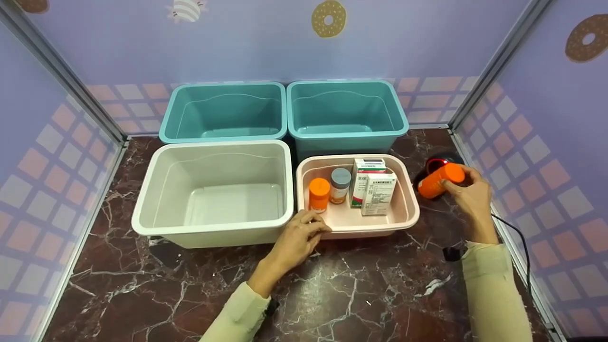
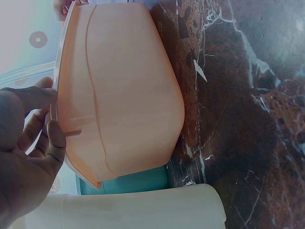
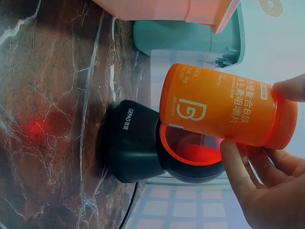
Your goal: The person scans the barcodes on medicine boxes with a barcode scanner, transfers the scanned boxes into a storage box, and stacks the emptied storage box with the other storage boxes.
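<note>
An orange pill bottle (image 3: 214, 107) with white lettering is in my right hand (image 1: 470, 194), gripped near its cap end and tilted. It hangs in front of a black barcode scanner (image 3: 138, 143), whose round window (image 3: 193, 148) glows red. My left hand (image 1: 299, 235) pinches the near rim of a pink bin (image 2: 128, 90), thumb and fingers on either side of the edge. Inside that bin stand another orange bottle (image 1: 319, 194), a grey-capped bottle (image 1: 340, 185) and two medicine boxes; the white box (image 1: 379, 194) is in front of the green-and-red one (image 1: 358, 185).
Left of the pink bin stands a larger white bin (image 1: 213, 228). Two teal bins (image 1: 223, 137) are side by side behind them. The scanner's black cable (image 1: 522, 242) runs along the right wall. Patterned walls enclose the dark marbled table (image 1: 351, 294).
</note>
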### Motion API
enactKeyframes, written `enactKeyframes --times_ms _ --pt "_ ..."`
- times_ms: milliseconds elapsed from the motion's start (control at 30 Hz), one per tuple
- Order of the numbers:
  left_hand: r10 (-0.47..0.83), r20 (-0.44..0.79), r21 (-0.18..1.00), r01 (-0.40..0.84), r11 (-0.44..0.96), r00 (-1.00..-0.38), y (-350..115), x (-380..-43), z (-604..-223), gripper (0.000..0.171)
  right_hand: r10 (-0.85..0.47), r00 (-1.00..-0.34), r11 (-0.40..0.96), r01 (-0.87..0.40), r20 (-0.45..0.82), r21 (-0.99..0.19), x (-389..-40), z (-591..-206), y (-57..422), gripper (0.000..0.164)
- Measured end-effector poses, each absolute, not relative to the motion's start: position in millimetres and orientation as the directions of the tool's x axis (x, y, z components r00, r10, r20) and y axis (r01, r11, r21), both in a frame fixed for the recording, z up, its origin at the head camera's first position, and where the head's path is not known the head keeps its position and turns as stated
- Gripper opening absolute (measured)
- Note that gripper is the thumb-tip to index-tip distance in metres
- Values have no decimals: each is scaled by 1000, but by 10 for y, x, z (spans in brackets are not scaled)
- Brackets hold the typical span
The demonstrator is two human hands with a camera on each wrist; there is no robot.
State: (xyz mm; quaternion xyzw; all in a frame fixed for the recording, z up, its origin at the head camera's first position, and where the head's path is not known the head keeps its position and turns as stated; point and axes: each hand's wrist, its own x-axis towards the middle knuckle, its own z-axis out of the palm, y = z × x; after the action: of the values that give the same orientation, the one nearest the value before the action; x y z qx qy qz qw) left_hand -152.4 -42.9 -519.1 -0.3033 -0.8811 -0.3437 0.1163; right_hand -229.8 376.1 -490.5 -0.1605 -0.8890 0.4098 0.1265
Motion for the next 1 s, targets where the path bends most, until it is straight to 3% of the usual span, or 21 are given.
enactKeyframes --times_ms 667,1000 --pt "441 414 561 605 565 -796 -427 -1517 -5186 16 321 -934 527 38 158 -849 -2386 -4934 3730 56" --pt "442 419 557 609 565 -793 -422 -1520 -5193 16 333 -935 482 55 125 -874 -2381 -4883 3690 57"
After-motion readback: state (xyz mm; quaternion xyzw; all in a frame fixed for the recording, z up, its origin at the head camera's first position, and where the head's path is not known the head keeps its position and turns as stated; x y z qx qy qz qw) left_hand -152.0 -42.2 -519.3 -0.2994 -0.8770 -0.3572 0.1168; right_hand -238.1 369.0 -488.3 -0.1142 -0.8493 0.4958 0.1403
